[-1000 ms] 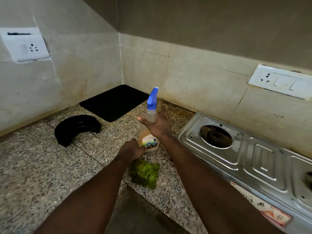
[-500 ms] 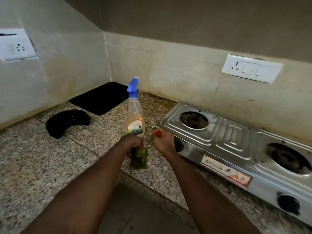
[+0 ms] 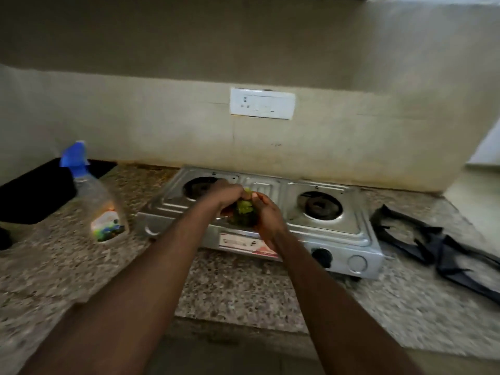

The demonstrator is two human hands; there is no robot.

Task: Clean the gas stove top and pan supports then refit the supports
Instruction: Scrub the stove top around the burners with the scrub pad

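Note:
A steel two-burner gas stove [image 3: 335, 228] stands on the granite counter with both burners bare. The black pan supports [image 3: 430, 247] lie stacked on the counter to its right. Over the middle of the stove top, my left hand [image 3: 226, 194] and my right hand [image 3: 266, 216] both grip a crumpled green scrub pad [image 3: 243, 212] between them. The spray bottle [image 3: 98, 204] with a blue trigger stands on the counter left of the stove, apart from both hands.
A black tray [image 3: 35, 193] sits at the back left behind the bottle. A white socket plate [image 3: 262, 103] is on the tiled wall above the stove. The counter's front edge [image 3: 238, 324] runs below my forearms.
My left hand picked the green pad up off the counter and carried it over the stove. My right hand joined it on the pad. The view swung right, past the bottle.

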